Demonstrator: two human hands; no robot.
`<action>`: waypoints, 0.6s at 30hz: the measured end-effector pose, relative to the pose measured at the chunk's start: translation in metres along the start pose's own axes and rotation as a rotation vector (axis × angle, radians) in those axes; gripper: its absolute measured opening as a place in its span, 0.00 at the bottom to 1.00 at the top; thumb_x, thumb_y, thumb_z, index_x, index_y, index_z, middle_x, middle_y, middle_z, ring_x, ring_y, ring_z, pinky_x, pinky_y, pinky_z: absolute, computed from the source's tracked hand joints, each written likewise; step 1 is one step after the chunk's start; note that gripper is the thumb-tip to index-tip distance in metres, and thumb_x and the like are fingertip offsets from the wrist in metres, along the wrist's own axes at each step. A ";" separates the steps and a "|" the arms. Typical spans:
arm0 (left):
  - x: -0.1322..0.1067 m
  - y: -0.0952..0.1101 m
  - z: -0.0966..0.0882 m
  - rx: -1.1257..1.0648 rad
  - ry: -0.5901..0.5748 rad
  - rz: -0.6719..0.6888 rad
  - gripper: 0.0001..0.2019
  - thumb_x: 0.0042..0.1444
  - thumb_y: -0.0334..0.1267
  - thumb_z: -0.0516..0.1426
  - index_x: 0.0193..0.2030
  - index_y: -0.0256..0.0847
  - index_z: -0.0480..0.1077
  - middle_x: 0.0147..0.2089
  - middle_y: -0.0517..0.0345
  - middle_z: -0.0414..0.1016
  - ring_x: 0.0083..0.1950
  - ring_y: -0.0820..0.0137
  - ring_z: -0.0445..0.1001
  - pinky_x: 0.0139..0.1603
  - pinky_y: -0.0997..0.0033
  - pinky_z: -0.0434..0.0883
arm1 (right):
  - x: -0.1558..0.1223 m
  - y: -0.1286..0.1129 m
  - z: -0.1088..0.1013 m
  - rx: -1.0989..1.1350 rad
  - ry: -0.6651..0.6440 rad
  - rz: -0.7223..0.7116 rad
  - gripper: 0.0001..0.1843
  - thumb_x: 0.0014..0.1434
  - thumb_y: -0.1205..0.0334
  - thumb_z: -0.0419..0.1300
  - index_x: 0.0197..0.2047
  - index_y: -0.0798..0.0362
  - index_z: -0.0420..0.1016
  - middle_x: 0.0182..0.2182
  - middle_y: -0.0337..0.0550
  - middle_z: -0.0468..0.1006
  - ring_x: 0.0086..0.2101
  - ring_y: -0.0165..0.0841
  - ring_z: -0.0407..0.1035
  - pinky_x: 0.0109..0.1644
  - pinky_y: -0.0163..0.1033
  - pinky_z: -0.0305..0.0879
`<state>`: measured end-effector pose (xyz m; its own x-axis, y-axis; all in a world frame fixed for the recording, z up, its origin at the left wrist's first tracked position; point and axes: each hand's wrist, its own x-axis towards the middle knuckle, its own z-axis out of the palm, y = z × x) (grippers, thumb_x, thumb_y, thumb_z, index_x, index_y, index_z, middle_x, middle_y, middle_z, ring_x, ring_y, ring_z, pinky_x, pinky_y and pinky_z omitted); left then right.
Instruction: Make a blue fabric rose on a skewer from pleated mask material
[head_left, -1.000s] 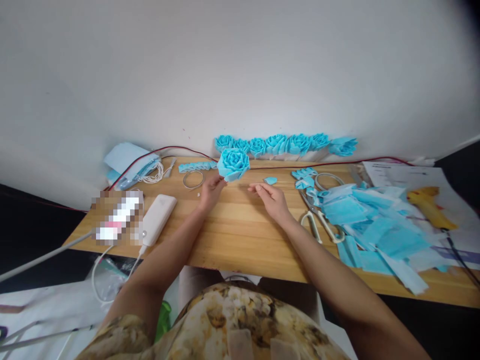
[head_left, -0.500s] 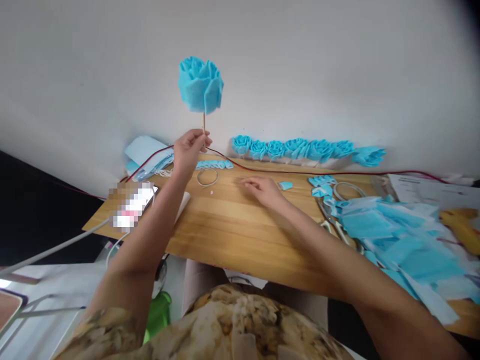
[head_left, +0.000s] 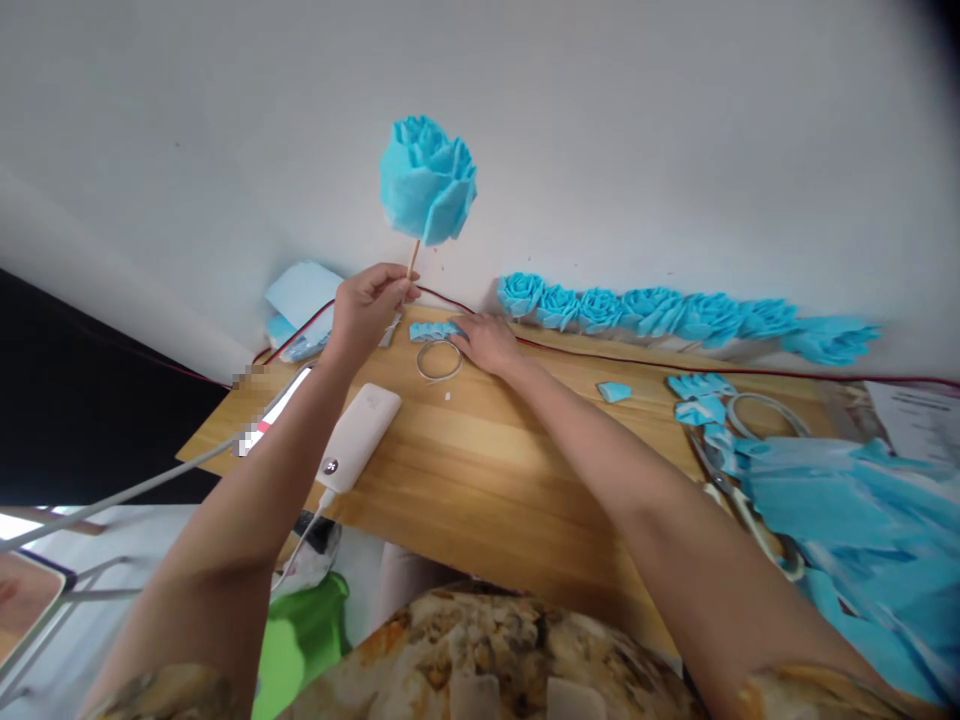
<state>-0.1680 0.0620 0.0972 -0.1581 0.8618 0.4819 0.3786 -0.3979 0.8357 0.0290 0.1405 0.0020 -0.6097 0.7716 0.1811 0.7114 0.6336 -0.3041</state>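
Upright on a thin wooden stick, a blue fabric rose [head_left: 426, 182] is held up in front of the wall. My left hand [head_left: 367, 308] pinches that stick below the bloom. At the back of the table, my right hand [head_left: 487, 342] has its thumb and fingers around the right end of a row of folded blue petals [head_left: 430, 331]. Its fingertips are partly hidden against the petals. Just in front of the row lies a coil of thin wire [head_left: 439, 362], with a tiny white scrap [head_left: 448, 397] near it.
Several finished blue roses [head_left: 600, 309] line the wall. A single petal [head_left: 615, 392], more folded petals [head_left: 700, 386], scissors [head_left: 724, 480], a larger coil [head_left: 769, 412] and blue fabric sheets [head_left: 817, 500] lie rightward. A white power bank [head_left: 364, 430] and a phone [head_left: 279, 405] are leftward. A red-black cable [head_left: 600, 352] crosses behind.
My right hand has moved left and back from the middle of the table to the petal row. The left hand still holds the rose, now tilted slightly. The view has shifted left.
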 end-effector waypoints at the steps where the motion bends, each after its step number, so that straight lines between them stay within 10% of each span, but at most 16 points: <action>1: -0.001 -0.003 0.001 0.004 -0.004 -0.003 0.07 0.58 0.35 0.59 0.38 0.37 0.79 0.32 0.57 0.79 0.29 0.75 0.72 0.33 0.77 0.72 | 0.004 -0.004 0.002 -0.014 -0.006 0.009 0.24 0.72 0.52 0.56 0.64 0.56 0.75 0.60 0.60 0.77 0.58 0.55 0.69 0.61 0.59 0.64; 5: -0.002 -0.010 0.004 0.035 -0.037 -0.005 0.08 0.59 0.38 0.58 0.40 0.38 0.78 0.33 0.57 0.80 0.29 0.74 0.71 0.33 0.76 0.72 | -0.010 -0.024 0.001 -0.095 -0.042 -0.007 0.23 0.69 0.49 0.60 0.60 0.53 0.79 0.58 0.58 0.77 0.59 0.54 0.67 0.60 0.56 0.64; 11: -0.001 -0.013 0.008 0.031 -0.072 0.030 0.10 0.60 0.38 0.58 0.42 0.38 0.79 0.34 0.56 0.81 0.31 0.73 0.74 0.35 0.75 0.73 | -0.111 -0.041 -0.030 -0.076 -0.203 -0.130 0.21 0.68 0.56 0.63 0.62 0.51 0.76 0.58 0.53 0.78 0.57 0.47 0.70 0.58 0.48 0.67; 18: 0.010 -0.035 0.010 0.367 -0.223 0.141 0.13 0.62 0.40 0.56 0.43 0.38 0.82 0.44 0.52 0.85 0.47 0.63 0.80 0.53 0.65 0.74 | -0.173 -0.007 -0.072 0.015 -0.087 -0.043 0.22 0.72 0.52 0.57 0.63 0.53 0.75 0.59 0.55 0.80 0.59 0.48 0.74 0.62 0.55 0.67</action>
<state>-0.1737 0.0881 0.0703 0.1039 0.8700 0.4820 0.6872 -0.4132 0.5976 0.1549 0.0069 0.0396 -0.6683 0.7353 0.1124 0.6790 0.6647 -0.3117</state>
